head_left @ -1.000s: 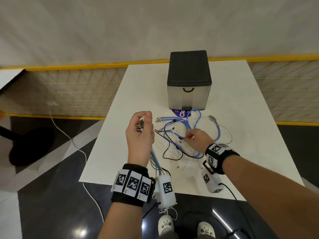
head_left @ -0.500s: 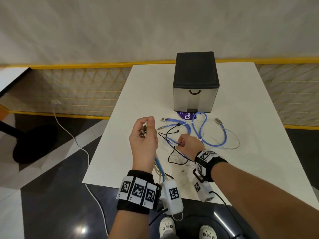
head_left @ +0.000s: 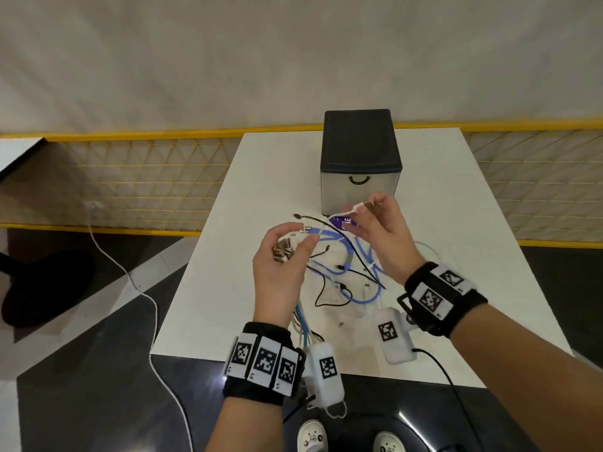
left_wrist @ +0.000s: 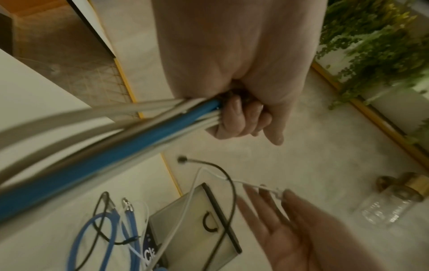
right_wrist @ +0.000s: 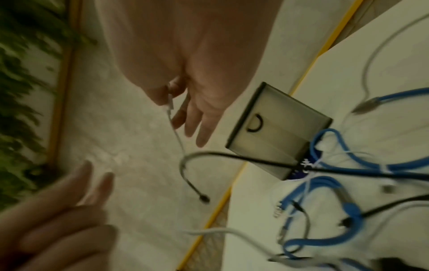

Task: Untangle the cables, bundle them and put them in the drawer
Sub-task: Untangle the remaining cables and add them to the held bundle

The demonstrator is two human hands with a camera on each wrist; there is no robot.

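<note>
Cables [head_left: 342, 275] are lying tangled on the table [head_left: 456, 256], before the closed drawer [head_left: 359, 187]. Right hand [head_left: 381, 236] is pinching a white cable [head_left: 346, 213] end, trailing leftward toward the left hand [head_left: 280, 265], which is gripping gathered plug ends.

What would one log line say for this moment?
left hand: holds cable ends | right hand: pinches white cable | drawer: shut

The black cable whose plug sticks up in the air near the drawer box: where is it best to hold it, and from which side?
Probably pinch the black cable just behind its raised plug, coming from above on the left. That end arches clear of the table, while the rest runs under the blue cables.
</note>
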